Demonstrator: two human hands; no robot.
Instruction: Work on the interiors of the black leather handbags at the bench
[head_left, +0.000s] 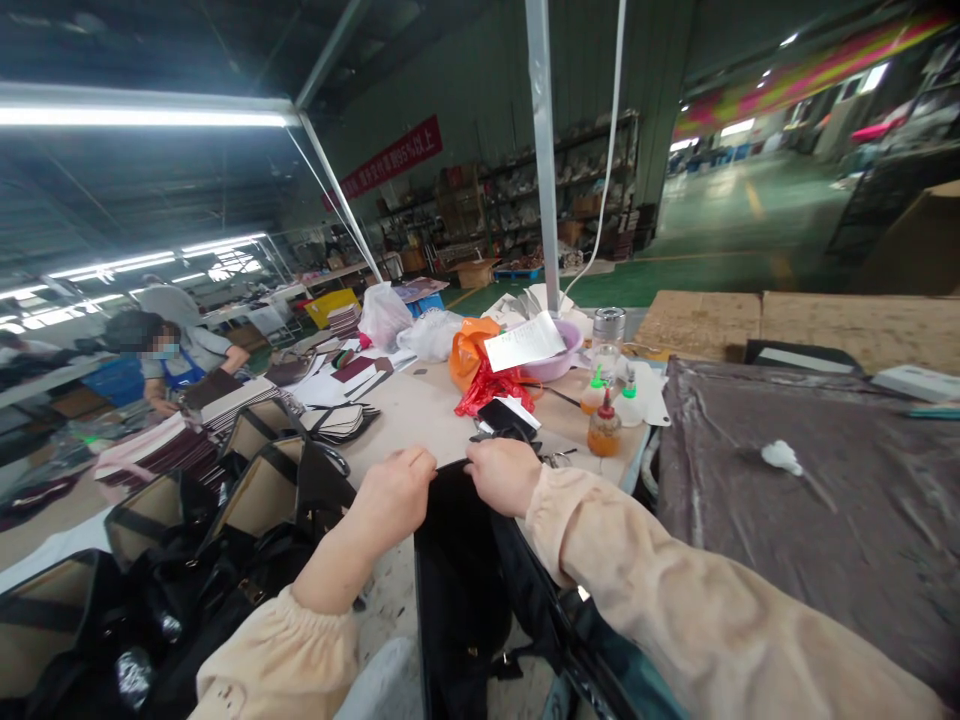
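Note:
A black bag (457,580) stands upright on the workbench right in front of me. My left hand (394,495) is closed on the far top edge of the bag. My right hand (506,475) grips the same edge just to the right, fingers curled over it. Both arms wear cream sleeves. Just beyond my hands lie a dark phone-like object (506,415) and some small metal parts (556,458).
Several open black-and-tan bags (247,480) line the left side. Glue bottles (604,425), a jar (608,335), a pink bowl (559,360) with a paper, and orange and red plastic bags (480,370) sit ahead. A dark plastic-covered table (810,500) lies right. Another person (180,355) works at far left.

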